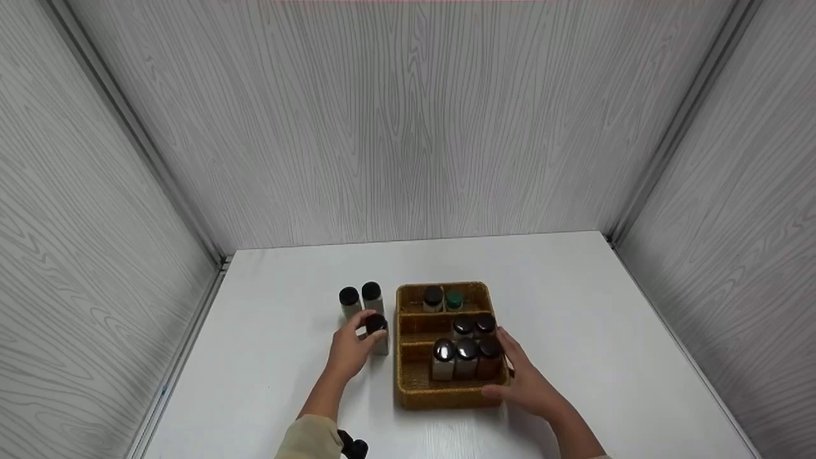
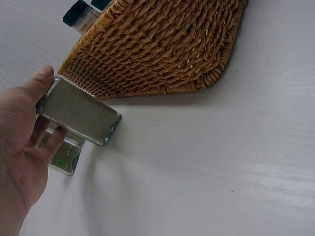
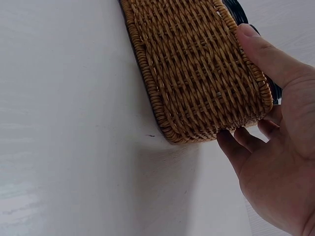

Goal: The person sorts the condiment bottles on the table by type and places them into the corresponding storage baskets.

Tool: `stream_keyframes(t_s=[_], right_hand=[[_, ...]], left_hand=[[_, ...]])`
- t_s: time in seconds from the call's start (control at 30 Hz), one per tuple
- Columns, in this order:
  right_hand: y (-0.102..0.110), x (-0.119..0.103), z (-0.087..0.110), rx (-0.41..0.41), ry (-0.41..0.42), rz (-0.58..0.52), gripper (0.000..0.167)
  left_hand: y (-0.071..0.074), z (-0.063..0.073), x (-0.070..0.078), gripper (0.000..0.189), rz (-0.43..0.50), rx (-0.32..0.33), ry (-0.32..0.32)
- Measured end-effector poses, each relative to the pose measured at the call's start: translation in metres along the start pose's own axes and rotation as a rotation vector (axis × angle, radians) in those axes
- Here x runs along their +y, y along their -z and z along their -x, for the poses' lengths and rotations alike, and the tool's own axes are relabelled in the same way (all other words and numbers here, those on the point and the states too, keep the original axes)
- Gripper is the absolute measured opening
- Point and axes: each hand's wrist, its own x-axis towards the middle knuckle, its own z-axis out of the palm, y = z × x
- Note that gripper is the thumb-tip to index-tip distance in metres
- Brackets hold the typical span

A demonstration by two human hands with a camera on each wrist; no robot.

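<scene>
My left hand pinches a jar by its black cap, just left of a woven wicker basket. In the left wrist view this jar is clear and square-sided with a greyish-green filling. Two more black-capped jars stand directly behind it. My right hand grips the basket's near right corner, thumb along the rim and fingers against the side wall. Three dark-capped jars fill the right of the basket's front compartment; two jars stand in the middle one.
The basket's back compartment holds a dark-capped jar and a green-capped one. A small black object shows beside the left sleeve. Pale wood-grain panels enclose the white table at the back and sides.
</scene>
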Motion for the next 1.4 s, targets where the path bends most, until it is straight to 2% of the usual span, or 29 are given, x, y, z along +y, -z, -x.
stream_keyframes(t_s=[0.47,0.67,0.9,1.23,1.4], right_hand=[[0.002,0.0,-0.005,0.002,0.008,-0.013,0.129],[-0.001,0.001,-0.004,0.004,-0.012,-0.015,0.13],[0.0,-0.001,-0.004,0.007,-0.02,0.0,0.129],[0.0,-0.002,-0.001,-0.001,-0.001,0.011,0.128],[0.0,-0.002,0.0,0.004,-0.005,0.015,0.129]], left_hand=[[0.0,-0.006,0.001,0.049,-0.027,0.014,-0.008],[0.002,-0.003,0.001,0.047,-0.054,0.03,-0.002],[0.003,0.0,0.001,0.048,-0.064,0.098,-0.015],[0.009,0.007,0.009,0.044,-0.07,0.129,-0.029],[0.012,0.009,0.021,0.045,-0.04,0.147,-0.034]])
